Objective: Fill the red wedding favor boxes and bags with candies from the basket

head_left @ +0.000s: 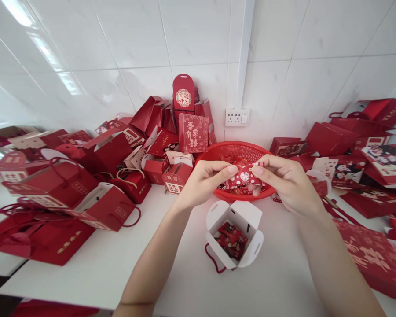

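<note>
While both hands hover above the round red plastic basket [239, 152], the left hand [204, 180] and right hand [288, 182] each pinch one end of a small red-and-white patterned sweet packet [245, 177] — every grip closed on it. Just below, on the white tabletop [119, 264], stands an open white paper gift box [235, 234] — red wrapped sweets [231, 238] inside.

The candy packet [245, 177] is hiding part of the red basket [251, 152] — its contents are staying unclear. Red boxes [376, 259] are running off the right edge.

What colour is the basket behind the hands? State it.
Red, a round mesh basket; the head view shows it.
</note>
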The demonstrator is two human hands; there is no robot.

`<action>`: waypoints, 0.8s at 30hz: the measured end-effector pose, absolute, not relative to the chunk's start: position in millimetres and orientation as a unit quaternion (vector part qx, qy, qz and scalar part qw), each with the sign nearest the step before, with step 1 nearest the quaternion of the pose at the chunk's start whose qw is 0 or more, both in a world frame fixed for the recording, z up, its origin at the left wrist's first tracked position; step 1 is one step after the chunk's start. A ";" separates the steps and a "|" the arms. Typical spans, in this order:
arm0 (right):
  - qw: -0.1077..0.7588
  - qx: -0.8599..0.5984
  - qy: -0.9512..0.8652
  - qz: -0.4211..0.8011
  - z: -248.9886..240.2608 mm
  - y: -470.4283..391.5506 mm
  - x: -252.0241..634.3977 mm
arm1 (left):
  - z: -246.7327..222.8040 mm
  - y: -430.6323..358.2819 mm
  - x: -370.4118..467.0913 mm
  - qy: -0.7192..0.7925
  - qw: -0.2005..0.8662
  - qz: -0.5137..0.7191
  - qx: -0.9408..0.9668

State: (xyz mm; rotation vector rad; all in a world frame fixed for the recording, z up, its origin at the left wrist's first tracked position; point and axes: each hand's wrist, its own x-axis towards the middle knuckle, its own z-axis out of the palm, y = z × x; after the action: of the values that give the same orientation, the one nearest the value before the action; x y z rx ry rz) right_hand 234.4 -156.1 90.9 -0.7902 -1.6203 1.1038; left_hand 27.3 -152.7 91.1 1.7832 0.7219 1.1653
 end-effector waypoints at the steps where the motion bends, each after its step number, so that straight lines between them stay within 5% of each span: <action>1: 0.491 -0.324 -0.666 0.458 90.4 -155.8 234.6 | 91.3 -152.9 27.3 0.290 0.435 0.467 0.713; 24: 0.467 -0.305 -0.592 0.581 81.1 -145.9 230.1 | 80.5 -141.0 32.1 0.302 0.583 0.454 0.602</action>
State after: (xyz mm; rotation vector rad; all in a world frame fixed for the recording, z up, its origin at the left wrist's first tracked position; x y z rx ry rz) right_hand 230.1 -145.9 81.1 -0.7494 -1.4531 1.4259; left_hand 32.1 -141.0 80.5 1.4066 0.7052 1.0605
